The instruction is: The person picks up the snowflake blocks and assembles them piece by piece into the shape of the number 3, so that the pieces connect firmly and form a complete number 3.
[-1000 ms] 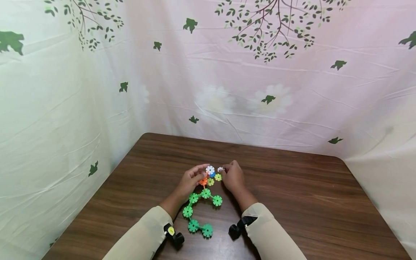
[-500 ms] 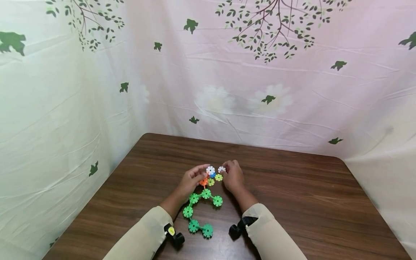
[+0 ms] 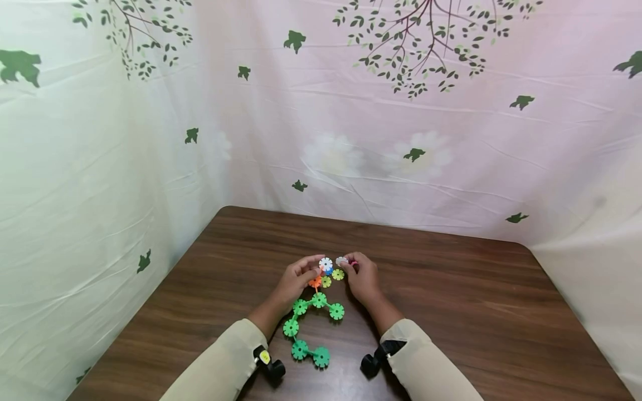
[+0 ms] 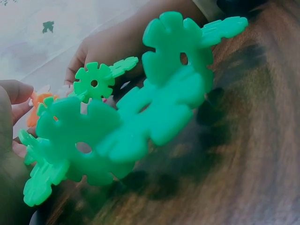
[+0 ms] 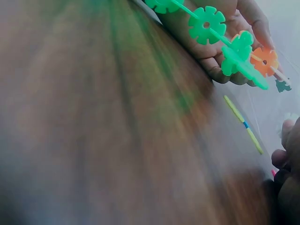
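My left hand pinches a chain of flower-shaped interlocking discs at its orange disc. A white disc sits above the orange one, by the fingertips. Several green discs trail from the orange end in a curve towards the front. My right hand pinches another white disc, and something pink shows at its fingers. Between the hands are two yellow discs and a blue disc. In the right wrist view the yellow and blue discs appear edge-on in one line, apart from the green chain.
The hands work over a dark brown wooden table. A light cloth printed with leaves and branches hangs behind it and at both sides. A black wrist camera is strapped to the right sleeve; the left sleeve bears another.
My right hand has turned slightly and its forearm has shifted right; the pink piece at its fingers has come into sight. The left hand and green chain stay nearly where they were.
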Demonstrator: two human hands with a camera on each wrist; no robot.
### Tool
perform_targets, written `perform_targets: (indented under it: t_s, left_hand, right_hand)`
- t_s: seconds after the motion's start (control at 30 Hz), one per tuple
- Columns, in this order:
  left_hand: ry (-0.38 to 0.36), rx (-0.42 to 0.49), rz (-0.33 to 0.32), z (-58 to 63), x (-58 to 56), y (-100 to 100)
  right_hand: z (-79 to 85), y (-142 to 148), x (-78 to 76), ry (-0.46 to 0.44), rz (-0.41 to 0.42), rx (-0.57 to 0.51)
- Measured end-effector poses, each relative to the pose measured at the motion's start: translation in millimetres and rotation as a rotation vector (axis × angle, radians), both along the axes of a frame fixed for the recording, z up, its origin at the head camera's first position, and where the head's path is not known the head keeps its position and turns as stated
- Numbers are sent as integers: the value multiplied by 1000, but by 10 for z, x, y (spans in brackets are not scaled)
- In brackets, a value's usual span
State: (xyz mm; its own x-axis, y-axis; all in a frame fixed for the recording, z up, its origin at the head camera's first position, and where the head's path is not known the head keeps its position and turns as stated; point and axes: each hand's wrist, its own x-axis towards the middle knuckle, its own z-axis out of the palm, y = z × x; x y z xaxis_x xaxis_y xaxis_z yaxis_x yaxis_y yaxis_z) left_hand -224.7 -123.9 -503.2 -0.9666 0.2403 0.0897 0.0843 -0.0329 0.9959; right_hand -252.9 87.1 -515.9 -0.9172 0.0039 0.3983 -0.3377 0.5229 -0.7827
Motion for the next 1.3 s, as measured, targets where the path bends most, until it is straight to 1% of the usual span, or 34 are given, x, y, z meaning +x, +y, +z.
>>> perform_targets:
  t_s: [0.13, 0.27, 0.37, 0.47, 0.57, 0.63, 0.73, 0.9, 1.03, 1.17, 1.3]
  left_hand:
    - [15, -28, 14, -4, 0, -4]
    - [14, -50, 18, -15, -6, 3]
    - [8, -61, 20, -16, -12, 8]
    - [18, -79, 18, -14, -18, 8]
    - [26, -88, 15, -10, -25, 6]
    - [20, -87, 12, -11, -29, 4]
    - [14, -91, 11, -21, -33, -1]
    - [21, -85, 1, -39, -35, 1]
    - [28, -90, -17, -40, -28, 7]
    - [59, -121, -47, -26, -11, -5]
    - [88, -126, -82, -15, -6, -23]
  right_hand:
    - [9, 15, 41, -37, 57, -82]
    - [12, 25, 70, -43, 105, -149]
    - [12, 28, 70, -17, 133, -187]
    - [19, 32, 62, 35, 162, -205]
    - [27, 41, 54, 93, 183, -172]
    - [30, 47, 54, 117, 189, -134]
    - [32, 50, 61, 135, 193, -88]
    - [45, 52, 84, 164, 201, -45]
    - [52, 53, 97, 189, 193, -13]
    - [54, 57, 99, 249, 182, 39]
    - [64, 54, 99, 290, 174, 67]
